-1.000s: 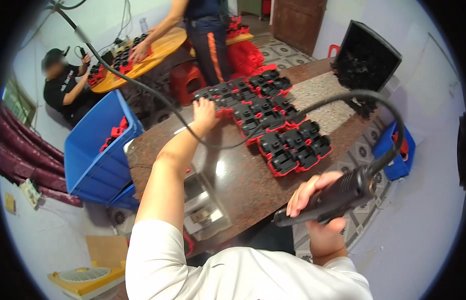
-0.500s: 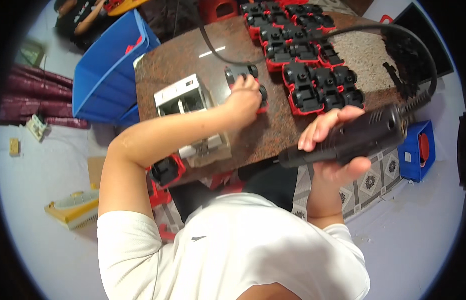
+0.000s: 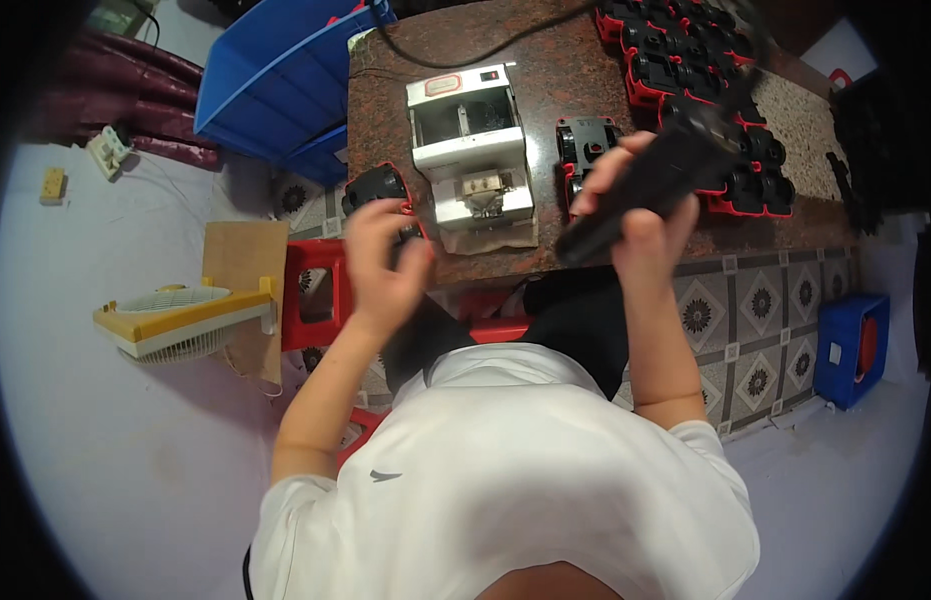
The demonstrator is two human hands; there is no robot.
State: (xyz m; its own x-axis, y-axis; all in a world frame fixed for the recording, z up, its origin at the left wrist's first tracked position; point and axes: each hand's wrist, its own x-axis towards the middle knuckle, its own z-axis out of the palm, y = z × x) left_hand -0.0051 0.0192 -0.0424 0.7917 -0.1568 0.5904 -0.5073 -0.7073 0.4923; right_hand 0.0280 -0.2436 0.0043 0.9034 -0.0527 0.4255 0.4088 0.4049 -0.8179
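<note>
My right hand is wrapped round a black corded electric screwdriver, its tip pointing down and to the left above the table's front edge. Under and beside it lies a black-and-red toy car chassis, partly covered by the hand and tool. At the table's left edge my left hand reaches over the near end of another black-and-red chassis. Its thumb and fingers are apart, with a dark wheel showing between them. Between the two chassis stands a silver-white metal machine, probably a screw feeder.
Rows of black-and-red chassis fill the back right of the brown stone table. A dark cable crosses the back. Blue bins stand left, a smaller blue bin right. A yellow-white fan and red stool are at left.
My left hand has left the chassis right of the machine and moved to the one at the left edge. The right hand still holds the screwdriver. The view has shifted.
</note>
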